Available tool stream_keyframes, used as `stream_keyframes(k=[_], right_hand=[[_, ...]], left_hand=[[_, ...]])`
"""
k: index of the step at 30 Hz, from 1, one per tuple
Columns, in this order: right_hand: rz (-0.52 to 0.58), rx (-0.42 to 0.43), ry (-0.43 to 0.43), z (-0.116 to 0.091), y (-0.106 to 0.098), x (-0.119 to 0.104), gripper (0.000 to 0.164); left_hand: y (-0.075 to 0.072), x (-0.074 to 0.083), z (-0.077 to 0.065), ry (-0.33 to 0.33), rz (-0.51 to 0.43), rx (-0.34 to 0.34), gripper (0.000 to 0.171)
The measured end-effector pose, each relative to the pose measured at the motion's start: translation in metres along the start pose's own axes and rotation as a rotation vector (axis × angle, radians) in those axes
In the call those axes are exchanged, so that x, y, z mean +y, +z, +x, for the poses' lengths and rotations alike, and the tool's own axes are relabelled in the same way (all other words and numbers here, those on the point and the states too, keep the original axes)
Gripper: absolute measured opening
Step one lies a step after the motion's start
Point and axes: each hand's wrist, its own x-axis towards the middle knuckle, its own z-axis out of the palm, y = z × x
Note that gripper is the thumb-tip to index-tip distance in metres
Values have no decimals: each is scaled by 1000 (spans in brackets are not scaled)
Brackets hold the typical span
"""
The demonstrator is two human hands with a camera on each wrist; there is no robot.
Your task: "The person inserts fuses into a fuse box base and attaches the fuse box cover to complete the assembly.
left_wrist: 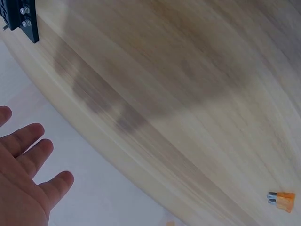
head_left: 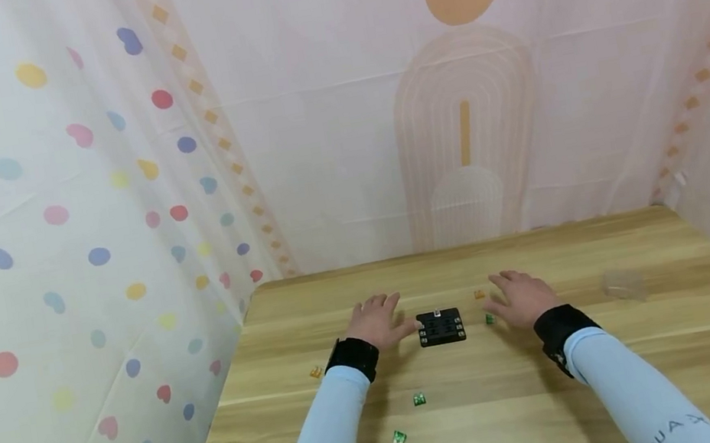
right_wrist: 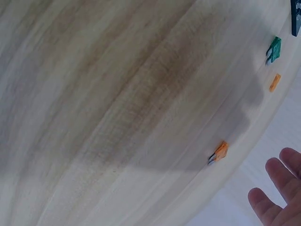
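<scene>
A black fuse block [head_left: 443, 335] with metal screw terminals lies flat on the wooden table. My left hand [head_left: 376, 322] is just left of it, fingers spread, thumb tip at the block's left edge; the hand holds nothing. To the block's right, my right hand [head_left: 524, 298] hovers with its fingers apart and holds nothing. Near its thumb are a green blade fuse [head_left: 490, 319] and an orange blade fuse [head_left: 480, 295]. Another orange fuse [right_wrist: 218, 153] shows in the right wrist view. Left of my left wrist lies one more orange fuse [left_wrist: 282, 201], metal prongs visible.
Two green blade fuses, one [head_left: 420, 399] nearer the block and one [head_left: 399, 438] closer to me, lie between my forearms. A clear plastic cover [head_left: 624, 285] rests on the table's right side. Patterned curtains [head_left: 328, 140] hang behind and beside the table.
</scene>
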Motion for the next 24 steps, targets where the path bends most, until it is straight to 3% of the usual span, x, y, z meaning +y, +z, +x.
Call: stream_keyframes(k=[10,19,24], right_hand=[[-8,-50,-4,3,2,-5,55],[-91,-56,-58,6,12,-12,39],[-143,-59,-103,6,14,-16,21]], left_hand=[[-2,15,6,5,11,-58,83],[-3,28,4,-31,-14,-107,79],[-5,33,1,-44,-21,-114,74]])
